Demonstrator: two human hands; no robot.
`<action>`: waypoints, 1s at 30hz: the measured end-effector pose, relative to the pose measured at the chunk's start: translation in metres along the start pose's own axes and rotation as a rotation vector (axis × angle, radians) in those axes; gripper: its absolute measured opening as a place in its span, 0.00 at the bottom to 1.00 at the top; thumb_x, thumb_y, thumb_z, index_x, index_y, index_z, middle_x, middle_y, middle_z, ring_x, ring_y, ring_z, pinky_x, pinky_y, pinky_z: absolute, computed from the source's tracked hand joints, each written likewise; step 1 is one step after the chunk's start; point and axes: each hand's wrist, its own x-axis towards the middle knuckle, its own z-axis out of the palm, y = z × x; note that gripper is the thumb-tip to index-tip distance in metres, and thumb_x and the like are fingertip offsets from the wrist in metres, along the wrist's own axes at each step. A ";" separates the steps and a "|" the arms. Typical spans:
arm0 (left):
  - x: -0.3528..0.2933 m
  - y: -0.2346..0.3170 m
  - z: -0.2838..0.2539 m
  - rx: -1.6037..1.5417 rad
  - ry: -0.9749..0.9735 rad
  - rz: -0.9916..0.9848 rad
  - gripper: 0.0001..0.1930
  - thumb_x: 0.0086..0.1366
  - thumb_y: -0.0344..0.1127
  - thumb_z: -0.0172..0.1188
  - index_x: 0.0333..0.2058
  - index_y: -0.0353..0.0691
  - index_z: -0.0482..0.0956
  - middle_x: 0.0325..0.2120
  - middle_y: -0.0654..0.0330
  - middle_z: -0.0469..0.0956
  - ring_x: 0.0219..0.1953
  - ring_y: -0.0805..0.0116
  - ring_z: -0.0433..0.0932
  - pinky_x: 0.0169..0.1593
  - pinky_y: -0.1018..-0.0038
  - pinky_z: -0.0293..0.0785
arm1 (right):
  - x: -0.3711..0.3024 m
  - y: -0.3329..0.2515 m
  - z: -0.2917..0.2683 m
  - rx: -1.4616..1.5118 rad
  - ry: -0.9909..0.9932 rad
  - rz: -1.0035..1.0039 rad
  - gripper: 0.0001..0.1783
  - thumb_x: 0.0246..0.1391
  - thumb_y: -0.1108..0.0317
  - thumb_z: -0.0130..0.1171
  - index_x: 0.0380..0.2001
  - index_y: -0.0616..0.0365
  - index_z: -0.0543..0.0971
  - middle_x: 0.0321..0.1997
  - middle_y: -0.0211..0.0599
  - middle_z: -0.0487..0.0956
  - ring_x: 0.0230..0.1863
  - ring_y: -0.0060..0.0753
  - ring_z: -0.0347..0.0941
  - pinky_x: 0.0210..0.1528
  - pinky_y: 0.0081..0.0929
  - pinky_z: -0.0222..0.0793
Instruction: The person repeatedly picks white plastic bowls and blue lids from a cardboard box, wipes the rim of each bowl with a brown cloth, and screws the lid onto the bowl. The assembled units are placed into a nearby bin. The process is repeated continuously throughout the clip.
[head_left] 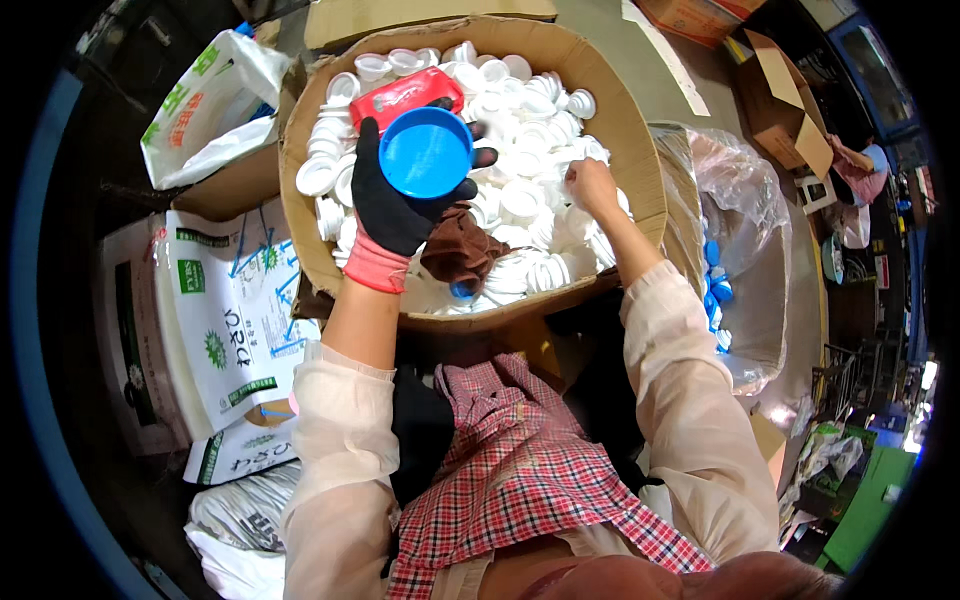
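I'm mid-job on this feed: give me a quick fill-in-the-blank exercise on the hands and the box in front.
1. The left hand wears a black ____, while the right hand is bare.
2. The round cap held in the left hand is coloured ____.
3. The white lids are piled in a box made of ____.
4. The packet lying on the lids is coloured ____.

Missing words: glove; blue; cardboard; red.

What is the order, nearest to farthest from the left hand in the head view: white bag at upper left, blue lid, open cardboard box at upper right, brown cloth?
From the left hand:
1. Blue lid, held in it.
2. Brown cloth, lower right of the hand.
3. White bag, at upper left.
4. Open cardboard box, at upper right.
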 end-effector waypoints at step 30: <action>0.011 -0.040 0.016 1.004 0.119 0.177 0.34 0.70 0.58 0.36 0.61 0.33 0.56 0.58 0.33 0.62 0.55 0.37 0.71 0.45 0.57 0.79 | -0.078 -0.073 -0.137 2.003 -0.324 -0.284 0.38 0.45 0.71 0.65 0.61 0.48 0.64 0.60 0.43 0.66 0.59 0.46 0.68 0.57 0.54 0.69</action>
